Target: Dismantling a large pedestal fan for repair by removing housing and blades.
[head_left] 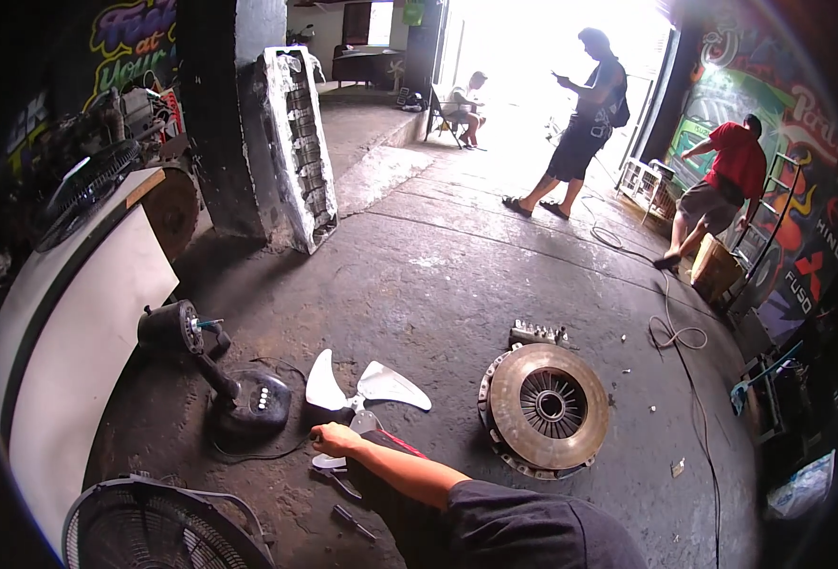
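My right hand (334,438) reaches left over my dark-trousered knee and closes on the hub of a white three-blade fan propeller (386,384) lying on the concrete floor. One blade shows just under the hand. Left of it stands a black fan motor (174,329) on its tilted stem and round base (253,403), with no guard or blade on it. A black wire fan guard (154,526) lies at the lower left. A screwdriver (353,522) rests on the floor near my knee. My left hand is out of sight.
A rusty round clutch assembly (547,408) lies to the right, a small metal part (537,334) behind it. A white panel (68,332) leans at left, a grille (300,142) against a pillar. A cable (680,334) crosses the floor. Three people are at the far doorway.
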Available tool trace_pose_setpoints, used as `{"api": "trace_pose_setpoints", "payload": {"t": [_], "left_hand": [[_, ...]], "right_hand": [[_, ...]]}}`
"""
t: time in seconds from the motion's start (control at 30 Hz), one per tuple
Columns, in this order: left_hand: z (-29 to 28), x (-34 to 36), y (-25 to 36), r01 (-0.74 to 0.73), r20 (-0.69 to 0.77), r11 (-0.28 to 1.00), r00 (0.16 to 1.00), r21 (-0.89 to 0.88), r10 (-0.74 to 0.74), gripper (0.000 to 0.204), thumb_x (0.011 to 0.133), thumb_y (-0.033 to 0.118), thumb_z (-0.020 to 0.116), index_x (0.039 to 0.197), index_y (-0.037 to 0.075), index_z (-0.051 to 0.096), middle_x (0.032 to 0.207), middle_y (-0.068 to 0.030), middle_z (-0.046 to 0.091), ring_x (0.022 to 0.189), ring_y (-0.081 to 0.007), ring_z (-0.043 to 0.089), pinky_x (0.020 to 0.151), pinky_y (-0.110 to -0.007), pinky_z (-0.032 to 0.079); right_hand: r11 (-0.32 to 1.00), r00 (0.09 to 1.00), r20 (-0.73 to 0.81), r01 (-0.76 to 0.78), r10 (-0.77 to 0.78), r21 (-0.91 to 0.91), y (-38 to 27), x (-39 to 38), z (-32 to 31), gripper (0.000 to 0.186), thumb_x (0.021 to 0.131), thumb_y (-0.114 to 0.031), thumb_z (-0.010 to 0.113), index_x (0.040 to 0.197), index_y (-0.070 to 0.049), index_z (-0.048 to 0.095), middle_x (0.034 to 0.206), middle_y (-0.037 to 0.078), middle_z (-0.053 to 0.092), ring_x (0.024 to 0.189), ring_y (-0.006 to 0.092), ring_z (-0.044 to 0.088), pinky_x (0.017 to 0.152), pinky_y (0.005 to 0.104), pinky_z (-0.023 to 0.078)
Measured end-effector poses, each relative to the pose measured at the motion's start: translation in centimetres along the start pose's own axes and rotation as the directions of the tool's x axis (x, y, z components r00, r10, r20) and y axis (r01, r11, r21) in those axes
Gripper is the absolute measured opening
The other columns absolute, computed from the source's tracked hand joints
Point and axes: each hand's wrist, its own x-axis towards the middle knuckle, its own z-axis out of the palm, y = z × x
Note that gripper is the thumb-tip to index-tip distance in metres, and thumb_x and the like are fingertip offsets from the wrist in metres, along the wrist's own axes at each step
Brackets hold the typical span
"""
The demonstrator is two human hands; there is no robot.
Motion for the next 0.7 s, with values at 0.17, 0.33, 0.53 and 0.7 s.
{"api": "trace_pose_setpoints", "payload": {"t": [0.17,0.33,0.53,0.7], "left_hand": [[1.2,0.3,-0.1,0.048,-0.003,0.994,0.999,0.095,-0.048,0.03,0.076,0.022,0.066,0.104,0.011,0.068,0.098,-0.019,0.069,0.094,-0.0376,0.065,0.083,-0.048,0.051],[1.0,0.0,0.0,0.044,-0.014,0.989,0.999,0.141,-0.043,0.033,0.075,0.024,0.068,0.106,0.014,0.067,0.1,-0.0175,0.069,0.096,-0.0359,0.066,0.085,-0.049,0.051],[1.3,-0.4,-0.2,0.1,-0.002,0.986,0.995,0.132,-0.1,0.033,0.076,0.028,0.07,0.106,0.015,0.068,0.102,-0.0154,0.069,0.094,-0.0348,0.066,0.082,-0.048,0.052],[2.1,-0.5,-0.9,0.06,-0.095,0.976,0.995,0.21,-0.041,0.031,0.077,0.035,0.07,0.099,0.014,0.069,0.093,-0.0145,0.07,0.088,-0.0345,0.067,0.075,-0.048,0.053]], "right_hand": [[0.999,1.0,-0.009,-0.004,0.003,-0.032,0.0,0.0,-0.1,0.036,0.081,-0.029,0.064,0.109,-0.008,0.062,0.098,0.015,0.069,0.094,0.0335,0.066,0.082,0.0429,0.053],[1.0,0.999,-0.035,-0.013,0.013,0.002,0.0,-0.2,0.0,0.034,0.079,-0.027,0.064,0.107,-0.007,0.063,0.098,0.018,0.068,0.094,0.0357,0.065,0.082,0.0444,0.053],[0.999,0.999,-0.02,0.026,-0.027,-0.024,-0.9,-0.6,-0.1,0.033,0.08,-0.027,0.063,0.106,-0.006,0.063,0.097,0.02,0.068,0.095,0.0365,0.064,0.083,0.0449,0.052],[0.995,0.996,0.07,0.052,-0.058,0.086,-1.4,-1.3,-0.2,0.034,0.081,-0.029,0.063,0.108,-0.009,0.064,0.095,0.017,0.069,0.093,0.0335,0.066,0.081,0.0428,0.052]]}}
